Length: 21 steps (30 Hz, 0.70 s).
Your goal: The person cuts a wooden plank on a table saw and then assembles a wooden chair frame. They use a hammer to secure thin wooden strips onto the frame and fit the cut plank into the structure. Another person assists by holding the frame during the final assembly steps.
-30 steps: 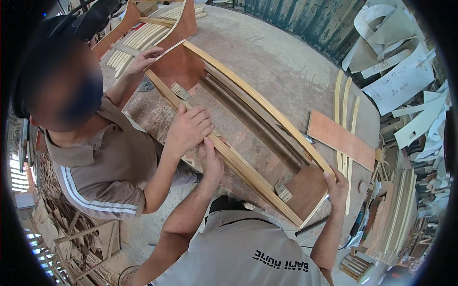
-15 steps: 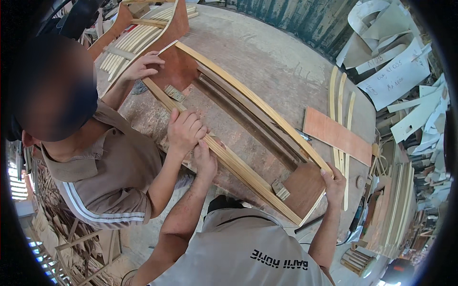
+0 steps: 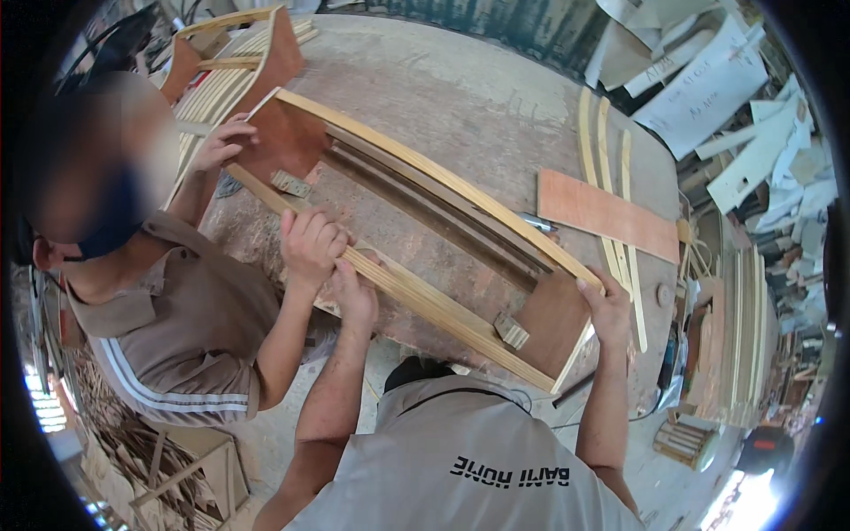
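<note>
A long box-like wooden frame (image 3: 434, 314) lies across the workbench, with pale rails and reddish-brown end panels. My left hand (image 3: 356, 303) is closed on its near rail, the fingers partly hidden behind the wood. At the far right corner, my right hand (image 3: 609, 316) grips the end of the far rail, thumb on the near side. Close beside my left hand, a co-worker's hand (image 3: 312, 243) rests on the same near rail. The co-worker's other hand (image 3: 226, 144) touches the left end panel (image 3: 282, 142). Small wooden blocks (image 3: 511, 330) sit inside the near rail.
A reddish board (image 3: 608, 215) lies over several curved pale slats (image 3: 586, 133) on the workbench (image 3: 425, 80). At the far left stands another slatted wooden piece (image 3: 285, 53). Paper templates (image 3: 708, 88) hang at the right. The co-worker (image 3: 168, 310) stands close on my left.
The view has shifted, so the bench and frame sit farther left in the picture. Both my hands keep their grip on the frame, and the co-worker's hands stay on it.
</note>
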{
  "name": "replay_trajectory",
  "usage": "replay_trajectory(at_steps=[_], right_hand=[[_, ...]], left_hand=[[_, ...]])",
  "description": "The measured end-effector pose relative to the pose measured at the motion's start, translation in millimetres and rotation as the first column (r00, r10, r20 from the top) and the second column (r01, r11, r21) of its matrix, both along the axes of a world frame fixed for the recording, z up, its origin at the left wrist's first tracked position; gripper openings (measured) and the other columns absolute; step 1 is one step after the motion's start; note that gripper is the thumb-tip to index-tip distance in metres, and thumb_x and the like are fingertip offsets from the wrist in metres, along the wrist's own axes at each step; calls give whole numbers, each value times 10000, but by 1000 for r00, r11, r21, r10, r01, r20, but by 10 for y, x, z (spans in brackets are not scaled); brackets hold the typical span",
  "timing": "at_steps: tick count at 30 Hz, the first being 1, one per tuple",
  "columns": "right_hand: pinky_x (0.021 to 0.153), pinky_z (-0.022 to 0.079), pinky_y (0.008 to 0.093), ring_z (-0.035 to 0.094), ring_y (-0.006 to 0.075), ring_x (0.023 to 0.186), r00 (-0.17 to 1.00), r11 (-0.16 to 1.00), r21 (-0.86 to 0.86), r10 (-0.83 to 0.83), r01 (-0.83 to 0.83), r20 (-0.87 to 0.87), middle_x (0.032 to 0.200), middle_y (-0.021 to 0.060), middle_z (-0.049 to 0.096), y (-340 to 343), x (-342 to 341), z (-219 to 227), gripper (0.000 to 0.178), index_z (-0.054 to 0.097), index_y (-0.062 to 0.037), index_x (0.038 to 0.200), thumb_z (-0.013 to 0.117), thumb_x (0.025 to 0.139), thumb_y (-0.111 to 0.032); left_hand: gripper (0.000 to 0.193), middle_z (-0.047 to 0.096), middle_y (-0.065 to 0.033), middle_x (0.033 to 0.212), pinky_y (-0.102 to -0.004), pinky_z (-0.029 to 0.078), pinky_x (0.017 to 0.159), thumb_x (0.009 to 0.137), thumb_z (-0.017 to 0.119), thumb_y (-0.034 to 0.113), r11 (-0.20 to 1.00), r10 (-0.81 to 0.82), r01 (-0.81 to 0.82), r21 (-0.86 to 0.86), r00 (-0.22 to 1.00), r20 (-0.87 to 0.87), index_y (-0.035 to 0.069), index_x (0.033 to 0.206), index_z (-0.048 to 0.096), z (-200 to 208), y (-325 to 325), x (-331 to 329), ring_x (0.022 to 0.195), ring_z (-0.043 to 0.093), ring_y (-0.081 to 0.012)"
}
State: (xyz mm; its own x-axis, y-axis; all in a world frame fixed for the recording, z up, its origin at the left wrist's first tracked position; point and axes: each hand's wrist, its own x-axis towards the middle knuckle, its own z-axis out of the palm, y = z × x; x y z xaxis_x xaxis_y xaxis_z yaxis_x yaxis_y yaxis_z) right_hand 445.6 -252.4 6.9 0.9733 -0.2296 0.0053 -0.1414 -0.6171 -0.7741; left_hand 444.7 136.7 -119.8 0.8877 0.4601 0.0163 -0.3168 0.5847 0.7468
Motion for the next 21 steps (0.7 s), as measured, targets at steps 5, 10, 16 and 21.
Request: replay_trajectory(at_steps=[5,10,16,21], right_hand=[[894,501,307,672,186,985,999,1000,7,21,-21,30,1049,135,729,-34,-11,-2,419,690,7,1167,766,834,-235],[867,506,296,658,146,952,999,1000,0,27,-27,41,1024,88,731,-5,-34,7,400,698,-10,1167,760,844,-238],[916,490,331,653,195,1014,996,996,47,71,-74,58,1058,142,720,-71,-56,-67,398,672,31,1175,679,925,-279],[1014,431,343,618,216,1112,994,978,187,88,-97,59,1154,156,690,-182,-24,-145,472,662,25,1197,368,1071,-323]], left_hand=[[605,557,-72,1152,-339,521,813,1020,451,509,999,-51,50,4,997,60,42,1399,387,-171,125,-19,919,595,-163],[595,610,-66,909,-309,480,752,1016,392,572,998,-4,2,59,999,31,68,1323,469,-45,53,-2,795,565,-160],[589,612,-56,912,-295,468,755,1019,390,568,992,17,-21,127,999,32,73,1327,473,143,-6,-20,798,562,-149],[594,581,-89,1091,-314,487,835,1030,435,508,993,-94,87,82,992,81,20,1367,411,-104,157,-28,914,578,-156]])
